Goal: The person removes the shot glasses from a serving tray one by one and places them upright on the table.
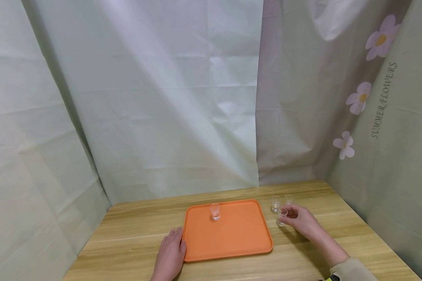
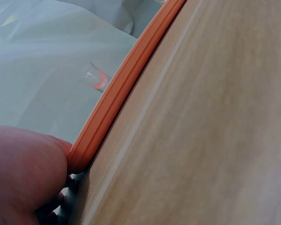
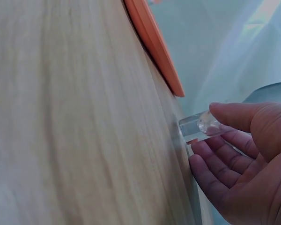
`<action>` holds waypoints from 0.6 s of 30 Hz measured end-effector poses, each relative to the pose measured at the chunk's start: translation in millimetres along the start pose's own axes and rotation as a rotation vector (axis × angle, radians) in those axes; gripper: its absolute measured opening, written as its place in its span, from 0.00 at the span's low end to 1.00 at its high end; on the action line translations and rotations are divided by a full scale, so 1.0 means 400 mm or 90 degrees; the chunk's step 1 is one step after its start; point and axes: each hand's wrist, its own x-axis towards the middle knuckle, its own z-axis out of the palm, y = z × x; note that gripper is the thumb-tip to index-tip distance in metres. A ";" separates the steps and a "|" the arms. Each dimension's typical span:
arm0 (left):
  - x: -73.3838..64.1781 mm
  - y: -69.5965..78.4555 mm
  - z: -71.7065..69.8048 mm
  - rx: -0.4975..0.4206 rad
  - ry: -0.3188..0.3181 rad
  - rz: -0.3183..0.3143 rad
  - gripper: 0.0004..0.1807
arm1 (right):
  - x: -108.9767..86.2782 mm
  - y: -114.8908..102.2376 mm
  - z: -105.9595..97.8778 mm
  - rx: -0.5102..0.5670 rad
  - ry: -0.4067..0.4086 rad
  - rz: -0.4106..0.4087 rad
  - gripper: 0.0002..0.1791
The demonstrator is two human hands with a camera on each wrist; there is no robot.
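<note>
My right hand is pinching a small clear glass, just right of the orange tray.
It's seeming light, stiff, slippery, fragile; I'm favouring its sides. My left hand is touching the tray, fingers straight.

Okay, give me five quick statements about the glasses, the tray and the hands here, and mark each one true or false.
1. One clear glass stands on the orange tray. True.
2. The left hand is holding a glass. False: it rests at the tray's left edge, with no glass in it.
3. The right hand grips a second glass, to the right of the tray. True.
4. The other two glasses stand left of the tray. False: they are on the table to its right, near the right hand.
5. The glass on the tray is closer to the far edge than to the near edge. True.
</note>
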 end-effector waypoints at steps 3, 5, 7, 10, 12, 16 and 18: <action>-0.001 -0.001 0.001 -0.002 0.006 0.004 0.24 | 0.000 -0.001 0.000 -0.002 -0.001 0.001 0.20; -0.002 -0.002 0.001 -0.005 0.009 0.005 0.24 | 0.000 -0.001 -0.001 -0.002 -0.002 0.003 0.20; -0.002 -0.003 0.002 -0.008 0.010 0.006 0.24 | 0.000 -0.001 -0.002 -0.002 -0.004 0.003 0.20; -0.002 -0.003 0.003 -0.009 0.008 0.005 0.24 | -0.001 -0.003 -0.004 -0.005 -0.004 0.003 0.20; -0.001 -0.003 0.003 -0.009 0.006 0.005 0.24 | -0.001 -0.003 -0.005 -0.008 -0.005 0.002 0.21; -0.001 -0.002 0.002 -0.008 0.004 0.005 0.24 | -0.001 -0.003 -0.007 -0.013 -0.008 -0.001 0.21; -0.002 -0.003 0.001 -0.006 0.011 0.010 0.24 | -0.001 -0.004 -0.006 -0.016 -0.007 -0.003 0.21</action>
